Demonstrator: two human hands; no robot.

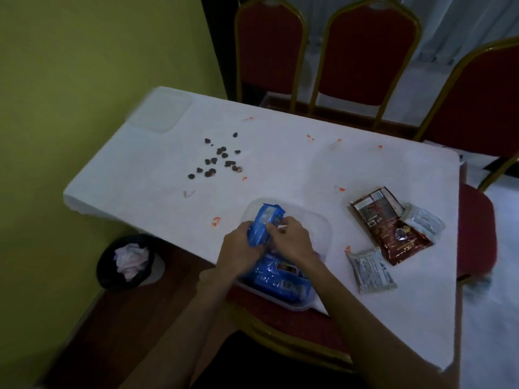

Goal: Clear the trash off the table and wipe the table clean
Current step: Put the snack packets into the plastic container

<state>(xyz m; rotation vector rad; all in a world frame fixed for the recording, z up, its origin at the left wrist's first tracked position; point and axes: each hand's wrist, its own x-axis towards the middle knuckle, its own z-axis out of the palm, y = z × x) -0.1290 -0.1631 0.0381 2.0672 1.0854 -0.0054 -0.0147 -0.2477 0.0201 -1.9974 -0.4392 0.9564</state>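
Note:
Both hands meet over a clear plastic container (323, 223) at the near edge of the white table (280, 164). My left hand (238, 248) and my right hand (292, 240) together grip a blue wrapper (265, 223), held above the container. More blue wrapping (278, 279) lies inside the container under my wrists. To the right lie a brown packet (387, 223) and two small silver sachets (422, 221) (369, 270). Several dark crumbs (217, 161) are scattered at the table's left middle. Orange smears (215, 221) dot the surface.
A black bin (126, 262) with crumpled paper stands on the floor left of the table. A clear lid (163, 113) rests on the far left corner. Red chairs (368, 51) with gold frames line the far and right sides; one chair seat (280, 318) is below the container.

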